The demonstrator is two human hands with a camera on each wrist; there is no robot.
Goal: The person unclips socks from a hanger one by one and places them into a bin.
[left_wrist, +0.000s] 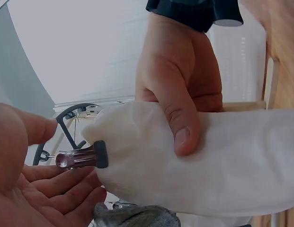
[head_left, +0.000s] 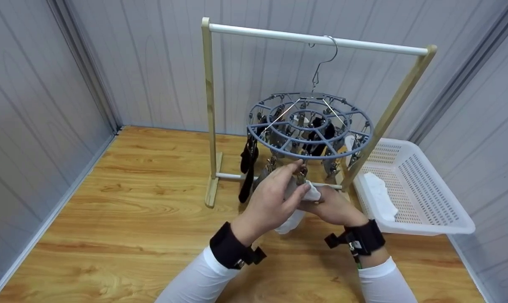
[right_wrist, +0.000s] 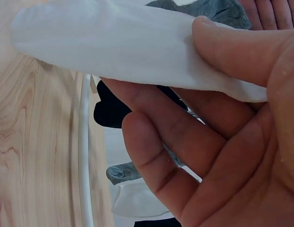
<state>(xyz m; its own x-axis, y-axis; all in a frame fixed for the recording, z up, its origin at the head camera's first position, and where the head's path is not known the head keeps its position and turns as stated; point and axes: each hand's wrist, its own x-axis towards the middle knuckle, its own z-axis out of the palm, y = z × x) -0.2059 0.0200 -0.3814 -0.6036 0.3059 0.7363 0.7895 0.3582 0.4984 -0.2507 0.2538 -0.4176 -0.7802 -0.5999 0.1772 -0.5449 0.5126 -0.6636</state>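
A white sock (left_wrist: 241,161) hangs by its edge from a metal clip (left_wrist: 80,160) with a dark tip. My right hand (right_wrist: 222,109) pinches the sock, thumb on its near face and fingers behind it. Around the clip my left hand (head_left: 275,198) is held with fingers extended and thumb apart, without gripping it. The clip belongs to a round blue-grey drying hanger (head_left: 308,156) just above both hands. In the head view, my right hand (head_left: 336,206) is partly hidden behind the left hand and the sock.
The hanger hooks over the white rail (head_left: 271,33) of a wooden-sided stand. Black socks (head_left: 247,168) and grey ones, such as a grey sock (left_wrist: 137,216), hang around it. At right, a white perforated basket (head_left: 460,223) holds white fabric (head_left: 379,197). Panelled walls enclose the wooden table (head_left: 123,235).
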